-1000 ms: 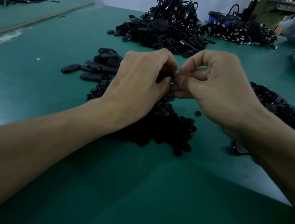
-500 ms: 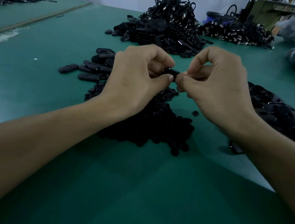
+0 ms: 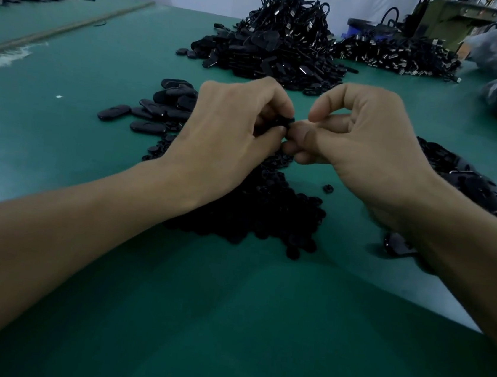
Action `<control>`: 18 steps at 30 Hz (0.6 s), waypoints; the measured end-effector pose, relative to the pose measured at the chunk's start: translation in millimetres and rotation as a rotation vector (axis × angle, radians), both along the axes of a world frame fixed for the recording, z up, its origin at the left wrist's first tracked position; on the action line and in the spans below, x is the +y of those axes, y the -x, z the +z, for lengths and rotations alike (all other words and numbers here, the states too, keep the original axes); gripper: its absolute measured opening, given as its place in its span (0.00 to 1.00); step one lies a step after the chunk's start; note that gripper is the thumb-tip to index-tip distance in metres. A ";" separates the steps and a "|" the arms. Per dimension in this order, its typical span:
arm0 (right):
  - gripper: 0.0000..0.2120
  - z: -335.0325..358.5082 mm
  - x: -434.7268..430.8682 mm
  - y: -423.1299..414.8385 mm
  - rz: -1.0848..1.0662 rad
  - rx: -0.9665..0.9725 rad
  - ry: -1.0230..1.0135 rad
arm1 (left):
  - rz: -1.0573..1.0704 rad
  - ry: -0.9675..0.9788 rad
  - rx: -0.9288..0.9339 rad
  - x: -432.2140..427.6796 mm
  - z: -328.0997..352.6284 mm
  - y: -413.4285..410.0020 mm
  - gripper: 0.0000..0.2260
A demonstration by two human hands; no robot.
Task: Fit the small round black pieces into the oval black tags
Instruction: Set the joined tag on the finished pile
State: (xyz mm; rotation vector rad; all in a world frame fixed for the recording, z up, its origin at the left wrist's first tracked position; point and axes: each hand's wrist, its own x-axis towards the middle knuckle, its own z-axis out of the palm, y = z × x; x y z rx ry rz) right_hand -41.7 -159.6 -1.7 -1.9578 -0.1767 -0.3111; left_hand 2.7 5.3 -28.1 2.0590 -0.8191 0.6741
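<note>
The table (image 3: 225,325) keeps the pile of rounds (image 3: 257,211) close for quick picking. Just above the pile, the left hand (image 3: 225,133) curls tight round a tag (image 3: 287,121), steadying it. The right hand (image 3: 363,145) pinches the tag's end, likely seating a round that is hidden.

A heap of small round black pieces (image 3: 268,218) is seen as a dark, matte, jumbled mound. One stray round piece (image 3: 328,188) is laid flat just right of the heap, apart from it. Above the heap's far edge an oval black tag (image 3: 289,121) is held in the air, pinched between the fingertips of the left hand (image 3: 228,136) and the right hand (image 3: 369,149). It is mostly hidden, so whether a round piece is seated in it cannot be told. A cluster of oval tags (image 3: 170,106), glossy and partly overlapped, is spread beyond the heap to its left. A pile of oval tags (image 3: 473,189) is heaped to its right.
</note>
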 end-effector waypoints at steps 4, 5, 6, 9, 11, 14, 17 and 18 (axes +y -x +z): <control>0.08 -3.6 -5.8 -2.7 -0.138 -0.189 0.334 | -0.056 0.072 0.119 0.5 2.0 -3.3 0.06; 0.07 -4.0 -6.2 -3.5 -0.147 -0.214 0.369 | -0.083 0.105 0.172 1.6 3.0 -4.1 0.07; 0.06 -4.2 -7.1 -4.4 -0.141 -0.221 0.386 | -0.112 0.136 0.229 2.4 3.8 -4.6 0.08; 0.05 -5.1 -12.3 -8.0 -0.075 -0.178 0.347 | -0.191 0.231 0.401 2.9 5.3 -4.9 0.09; 0.05 -5.3 -14.2 -8.6 -0.035 -0.156 0.293 | -0.226 0.283 0.485 2.8 6.1 -5.4 0.09; 0.04 -6.3 -15.5 -9.3 -0.026 -0.145 0.239 | -0.265 0.327 0.544 2.7 6.9 -5.6 0.08; 0.03 -6.7 -16.7 -9.4 -0.032 -0.135 0.206 | -0.273 0.342 0.566 1.7 6.2 -5.3 0.08; 0.03 -6.5 -17.1 -9.4 -0.034 -0.135 0.201 | -0.270 0.342 0.566 1.4 5.7 -5.2 0.08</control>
